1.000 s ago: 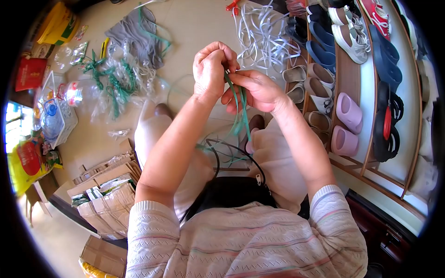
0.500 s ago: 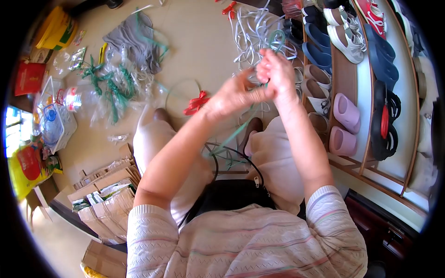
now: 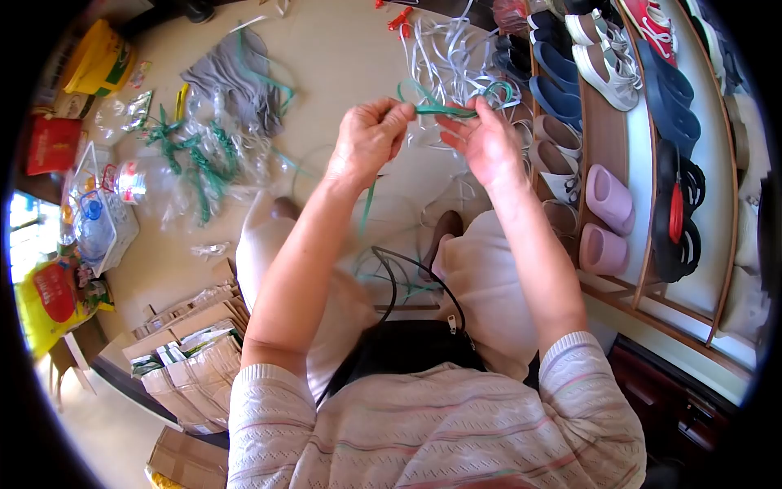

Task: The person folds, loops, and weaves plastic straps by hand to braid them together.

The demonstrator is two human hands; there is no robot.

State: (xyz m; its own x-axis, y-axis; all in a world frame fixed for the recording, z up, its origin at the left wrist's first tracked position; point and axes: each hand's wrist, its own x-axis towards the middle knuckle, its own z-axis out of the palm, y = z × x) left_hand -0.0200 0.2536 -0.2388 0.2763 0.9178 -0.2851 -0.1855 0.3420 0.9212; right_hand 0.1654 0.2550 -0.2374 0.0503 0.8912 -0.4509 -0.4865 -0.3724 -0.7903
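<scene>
The left hand [image 3: 366, 140], curled tight, and right hand [image 3: 490, 147], fingers loose, have moved apart, so their pinched green string [image 3: 440, 109] runs between them.

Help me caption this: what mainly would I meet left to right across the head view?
Yellow plastic bucket, grey crumpled cloth, left hand, green plastic strap between the hands, right hand, lavender slippers, black sandals.

lilac slippers [image 3: 604, 248] and blue slippers [image 3: 671, 110] sit on a brown rack [image 3: 604, 138], well apart from a yellow bucket [image 3: 94, 61].
</scene>
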